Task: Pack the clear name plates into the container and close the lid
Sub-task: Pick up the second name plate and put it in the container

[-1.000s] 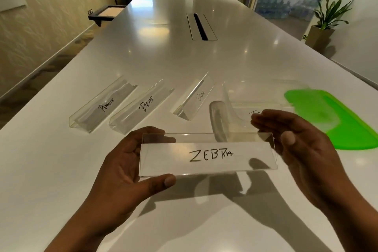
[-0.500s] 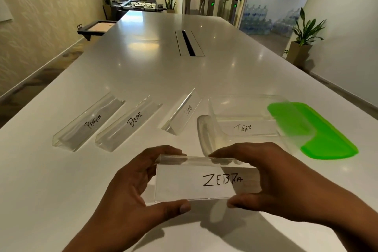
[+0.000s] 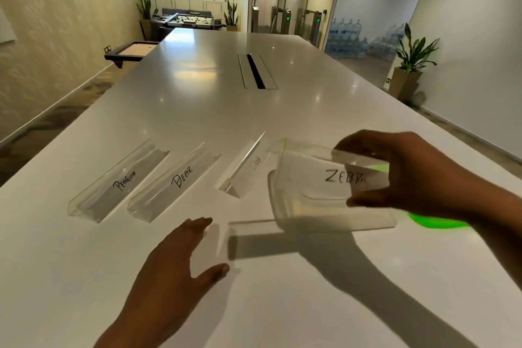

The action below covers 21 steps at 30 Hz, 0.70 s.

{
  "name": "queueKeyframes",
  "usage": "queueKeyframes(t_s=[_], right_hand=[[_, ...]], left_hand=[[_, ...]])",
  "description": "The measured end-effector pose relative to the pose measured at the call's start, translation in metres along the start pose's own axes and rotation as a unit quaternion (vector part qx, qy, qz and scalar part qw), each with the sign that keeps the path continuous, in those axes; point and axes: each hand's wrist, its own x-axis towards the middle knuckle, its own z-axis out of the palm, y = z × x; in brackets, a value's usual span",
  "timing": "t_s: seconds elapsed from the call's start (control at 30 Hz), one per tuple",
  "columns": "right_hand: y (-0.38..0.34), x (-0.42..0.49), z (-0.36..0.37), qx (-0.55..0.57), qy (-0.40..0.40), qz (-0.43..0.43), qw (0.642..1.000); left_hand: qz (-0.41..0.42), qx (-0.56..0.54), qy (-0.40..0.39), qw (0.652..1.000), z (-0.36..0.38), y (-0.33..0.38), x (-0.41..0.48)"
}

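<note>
Three plates lie unpacked at centre left of the frame on the table [image 3: 282,121]: PENGUIN [image 3: 118,181], BEAR [image 3: 173,182] and DOG [image 3: 244,168]. The right hand [image 3: 409,172] pinches a fourth, ZEBRA [image 3: 333,175], over the one clear container [image 3: 324,212] at centre right. Contents beneath cannot be told. The left hand [image 3: 180,265] is spread open and empty. One green lid [image 3: 435,222] lies mostly hidden behind; closing appears to remain.
</note>
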Motion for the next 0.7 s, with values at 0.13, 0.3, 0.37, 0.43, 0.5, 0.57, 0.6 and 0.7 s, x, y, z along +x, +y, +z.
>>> queueKeyframes(t_s=[0.13,0.3,0.37,0.43,0.5,0.57,0.6,0.7], right_hand=[[0.03,0.023,-0.008,-0.073,0.002,0.024,0.997],[0.071,0.043,0.001,-0.111,-0.045,0.064,0.991],[0.082,0.048,0.008,-0.123,-0.07,0.069,0.987],[0.09,0.052,0.014,-0.136,-0.089,0.072,0.984],[0.095,0.054,0.02,-0.141,-0.104,0.075,0.982],[0.098,0.056,0.025,-0.144,-0.123,0.076,0.979],[0.099,0.057,0.028,-0.145,-0.134,0.077,0.977],[0.104,0.058,0.036,-0.146,-0.163,0.09,0.972]], left_hand=[[0.005,0.095,-0.003,0.995,0.013,-0.016,0.003],[0.014,0.137,0.007,0.99,0.018,-0.021,0.002],[0.013,0.14,0.008,0.99,0.018,-0.022,0.002],[0.013,0.143,0.007,0.99,0.02,-0.022,0.002],[0.011,0.143,0.008,0.99,0.02,-0.021,0.001],[0.009,0.144,0.008,0.99,0.02,-0.02,0.001],[0.009,0.145,0.01,0.989,0.02,-0.02,0.001],[0.006,0.15,0.008,0.989,0.019,-0.019,-0.001]])
